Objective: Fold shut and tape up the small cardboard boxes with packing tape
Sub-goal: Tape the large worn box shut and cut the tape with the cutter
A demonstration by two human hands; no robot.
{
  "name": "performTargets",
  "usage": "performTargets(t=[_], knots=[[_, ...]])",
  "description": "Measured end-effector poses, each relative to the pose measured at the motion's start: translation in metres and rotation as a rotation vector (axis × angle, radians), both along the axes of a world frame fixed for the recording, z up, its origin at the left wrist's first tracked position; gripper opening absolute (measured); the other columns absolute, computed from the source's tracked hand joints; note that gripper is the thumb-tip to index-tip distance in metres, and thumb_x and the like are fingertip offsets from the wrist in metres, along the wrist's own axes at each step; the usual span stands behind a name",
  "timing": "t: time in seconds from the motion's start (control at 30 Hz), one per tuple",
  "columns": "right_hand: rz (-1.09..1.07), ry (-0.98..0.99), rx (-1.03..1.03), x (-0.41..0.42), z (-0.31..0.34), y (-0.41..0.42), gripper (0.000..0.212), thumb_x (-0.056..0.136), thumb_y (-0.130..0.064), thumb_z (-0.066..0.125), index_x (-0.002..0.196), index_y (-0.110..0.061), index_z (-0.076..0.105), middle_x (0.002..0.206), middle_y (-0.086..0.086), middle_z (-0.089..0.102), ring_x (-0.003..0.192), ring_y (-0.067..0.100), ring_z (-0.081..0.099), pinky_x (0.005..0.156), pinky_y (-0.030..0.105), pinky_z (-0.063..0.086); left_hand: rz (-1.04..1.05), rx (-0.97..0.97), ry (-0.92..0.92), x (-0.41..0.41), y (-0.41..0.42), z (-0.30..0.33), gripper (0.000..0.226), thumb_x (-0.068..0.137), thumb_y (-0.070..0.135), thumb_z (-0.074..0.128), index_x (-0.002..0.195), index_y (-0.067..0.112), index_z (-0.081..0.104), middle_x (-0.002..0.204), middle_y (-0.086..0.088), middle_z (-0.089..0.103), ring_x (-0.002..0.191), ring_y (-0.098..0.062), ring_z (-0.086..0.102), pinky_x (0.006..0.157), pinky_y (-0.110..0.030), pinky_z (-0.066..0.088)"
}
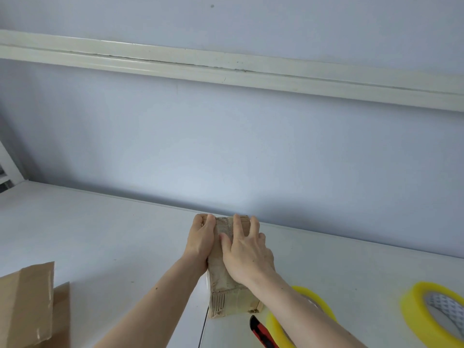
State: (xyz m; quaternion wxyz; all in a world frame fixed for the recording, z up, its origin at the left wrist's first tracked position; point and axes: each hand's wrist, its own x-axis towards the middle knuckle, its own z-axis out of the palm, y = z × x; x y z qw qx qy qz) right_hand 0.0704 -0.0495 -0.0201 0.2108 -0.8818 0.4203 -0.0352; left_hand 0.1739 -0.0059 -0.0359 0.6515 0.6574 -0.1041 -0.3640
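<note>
A small worn cardboard box lies lengthwise on the white table, its top covered with tape. My left hand clasps its far left side, fingers curled over the far corner. My right hand lies flat on top of the box with fingers spread, pressing down. Two yellow tape rolls stand at the lower right: one partly hidden behind my right forearm, the other near the frame's right edge. A red and black cutter lies just below the box.
More brown cardboard with loose flaps sits at the lower left corner. A pale blue wall rises right behind the table, with a white rail across it. A seam in the table runs below the box.
</note>
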Motion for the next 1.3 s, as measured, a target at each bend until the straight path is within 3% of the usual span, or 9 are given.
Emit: performTargets(t=[0.17,0.27,0.43,0.5,0.57,0.7,0.93,1.17,1.3], knots=[[0.149,-0.102,-0.039,-0.033,0.030,0.008,0.061,0.099,-0.067,0.027,0.132,-0.022,0.051,0.143,-0.011,0.039,0.131,0.018,0.042,0.092,0.038,0.043,0.038,0.030,0.080,0.008,-0.006,0.018,0.022,0.107,0.023,0.039,0.106,0.007,0.053,0.086,-0.008,0.060,0.069,-0.022,0.059,0.058,-0.029,0.050],[0.199,-0.101,-0.240,-0.045,0.039,0.016,0.071,0.093,-0.073,0.014,0.108,-0.024,0.064,0.122,-0.013,0.055,0.118,0.016,0.051,0.079,0.034,0.046,0.034,0.085,0.213,0.008,-0.005,0.028,0.029,0.106,0.028,0.040,0.100,0.006,0.057,0.081,-0.010,0.064,0.069,-0.026,0.062,0.072,-0.034,0.053],[0.042,-0.128,-0.315,-0.029,0.066,-0.011,0.070,0.096,-0.067,0.022,0.054,-0.013,0.041,0.053,0.000,0.047,0.062,0.028,0.051,0.059,0.033,0.037,-0.101,-0.076,0.226,-0.029,0.018,0.058,0.050,0.106,0.049,0.037,0.090,0.006,0.057,0.061,0.003,0.059,0.062,-0.011,0.055,0.055,-0.026,0.043],[0.019,-0.106,-0.237,-0.019,0.079,-0.023,0.065,0.098,-0.059,0.030,0.057,-0.011,0.043,0.057,0.003,0.051,0.063,0.029,0.052,0.061,0.033,0.038,-0.117,-0.190,0.142,-0.044,0.024,0.060,0.049,0.103,0.059,0.037,0.106,0.018,0.063,0.080,0.005,0.070,0.072,0.002,0.063,0.062,-0.024,0.052],[0.023,-0.054,-0.185,-0.008,0.084,-0.029,0.061,0.099,-0.057,0.029,0.063,-0.011,0.048,0.067,0.003,0.054,0.071,0.028,0.054,0.064,0.034,0.037,-0.141,-0.187,-0.014,-0.050,0.026,0.058,0.051,0.094,0.068,0.045,0.114,0.024,0.064,0.112,-0.002,0.073,0.095,-0.007,0.071,0.082,-0.032,0.057],[-0.039,-0.096,-0.227,0.004,0.080,-0.025,0.061,0.102,-0.055,0.024,0.066,-0.013,0.050,0.078,0.004,0.059,0.087,0.029,0.052,0.072,0.035,0.033,-0.060,-0.105,-0.141,-0.046,0.018,0.059,0.039,0.103,0.051,0.039,0.108,0.019,0.062,0.113,-0.004,0.068,0.107,-0.019,0.066,0.096,-0.042,0.053],[-0.098,-0.112,-0.264,0.002,0.060,-0.020,0.066,0.105,-0.056,0.015,0.107,-0.015,0.067,0.096,0.004,0.052,0.111,0.029,0.048,0.076,0.037,0.031,-0.050,-0.085,-0.160,-0.043,0.008,0.054,0.034,0.103,0.045,0.040,0.102,0.016,0.059,0.098,0.002,0.062,0.097,-0.018,0.061,0.093,-0.039,0.051],[-0.035,-0.136,-0.150,-0.019,0.053,-0.016,0.049,0.102,-0.060,0.017,0.135,-0.033,0.039,0.127,0.003,0.035,0.112,0.033,0.050,0.077,0.037,0.038,-0.098,-0.040,-0.111,-0.028,0.006,0.059,0.038,0.103,0.048,0.036,0.117,0.018,0.056,0.116,-0.002,0.063,0.109,-0.021,0.062,0.099,-0.046,0.052],[-0.043,-0.123,-0.103,-0.014,0.063,-0.020,0.051,0.103,-0.060,0.019,0.141,-0.031,0.038,0.127,0.008,0.040,0.102,0.036,0.059,0.077,0.038,0.041,-0.158,-0.059,-0.013,-0.028,0.005,0.071,0.043,0.106,0.043,0.035,0.127,0.012,0.057,0.110,-0.008,0.069,0.096,-0.024,0.069,0.073,-0.035,0.055]])
